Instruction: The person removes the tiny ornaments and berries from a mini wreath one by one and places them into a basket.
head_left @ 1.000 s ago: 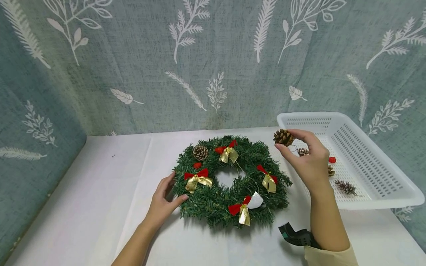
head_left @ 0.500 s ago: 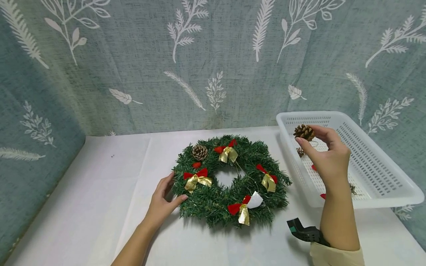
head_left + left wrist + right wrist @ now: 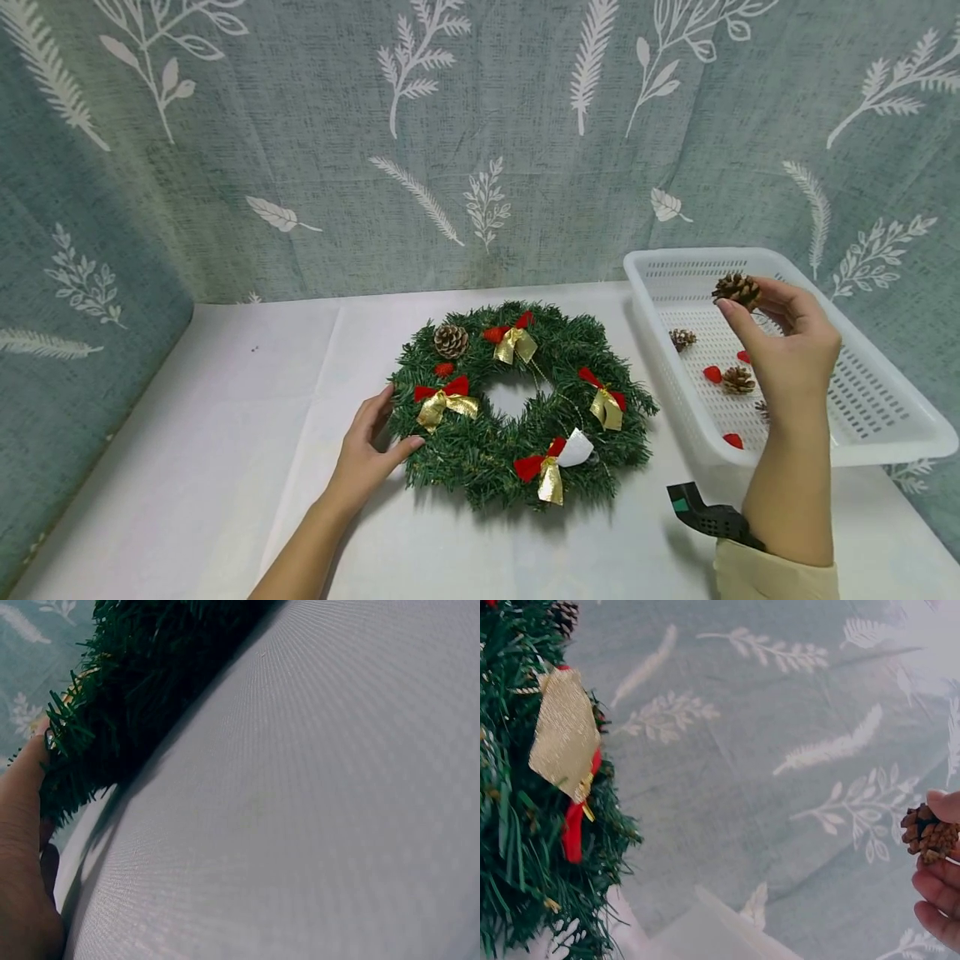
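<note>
Here, scaly pinecone (image 3: pixel 928 836) between fingers (image 3: pixel 939 894).

Setting: craft corner; home or studio, cannot tell
Leaf-print fabric (image 3: pixel 337 208): a wall behind the Christmas wreath (image 3: pixel 465 454), also left of it
Table (image 3: pixel 225 417): white-covered, beneath the wreath
Plastic basket (image 3: pixel 870 454): right of the wreath, pinecones (image 3: pixel 738 381) inside

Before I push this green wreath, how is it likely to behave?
Lying broad side down, the wreath should slide rather than roll. Its thin, bristly sprigs suggest a springy edge, not a stiff one. Being a hollow-centred ring, it's probably light for its size.
</note>
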`<state>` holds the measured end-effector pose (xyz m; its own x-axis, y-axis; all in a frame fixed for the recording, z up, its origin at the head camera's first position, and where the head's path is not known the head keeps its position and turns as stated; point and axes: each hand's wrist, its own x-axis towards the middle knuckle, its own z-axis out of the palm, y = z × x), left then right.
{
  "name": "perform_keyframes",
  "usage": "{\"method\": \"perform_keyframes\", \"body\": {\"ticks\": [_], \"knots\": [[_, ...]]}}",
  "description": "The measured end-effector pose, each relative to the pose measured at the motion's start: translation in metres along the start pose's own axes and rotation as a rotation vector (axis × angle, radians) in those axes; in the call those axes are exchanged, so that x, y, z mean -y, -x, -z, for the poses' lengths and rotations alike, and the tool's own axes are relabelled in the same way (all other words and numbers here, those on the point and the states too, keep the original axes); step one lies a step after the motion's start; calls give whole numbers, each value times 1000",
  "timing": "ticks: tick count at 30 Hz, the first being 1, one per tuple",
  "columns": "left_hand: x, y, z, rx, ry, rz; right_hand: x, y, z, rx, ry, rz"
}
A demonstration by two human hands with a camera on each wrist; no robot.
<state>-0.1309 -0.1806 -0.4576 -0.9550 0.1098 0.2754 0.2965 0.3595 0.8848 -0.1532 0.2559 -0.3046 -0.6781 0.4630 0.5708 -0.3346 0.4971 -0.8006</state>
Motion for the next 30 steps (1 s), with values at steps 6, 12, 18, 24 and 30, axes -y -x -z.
{"method": "perform_keyframes", "body": {"ticks": [6, 12, 18, 24, 30], "knots": [[-1, 0, 0, 5, -3, -1, -9, -4, 9, -27, 15, -69], [-1, 1, 1, 9, 4, 9, -15, -7, 16, -45, 2, -122], [-1, 1, 2, 6, -3, 15, -19, -10, 20, -38, -1, -144], [-1, 0, 1, 1, -24, 11, -21, -11, 22, -32, 10, -145], [-1, 0, 1, 7, -13, 14, -19, -11, 22, -34, 16, -133]]}}
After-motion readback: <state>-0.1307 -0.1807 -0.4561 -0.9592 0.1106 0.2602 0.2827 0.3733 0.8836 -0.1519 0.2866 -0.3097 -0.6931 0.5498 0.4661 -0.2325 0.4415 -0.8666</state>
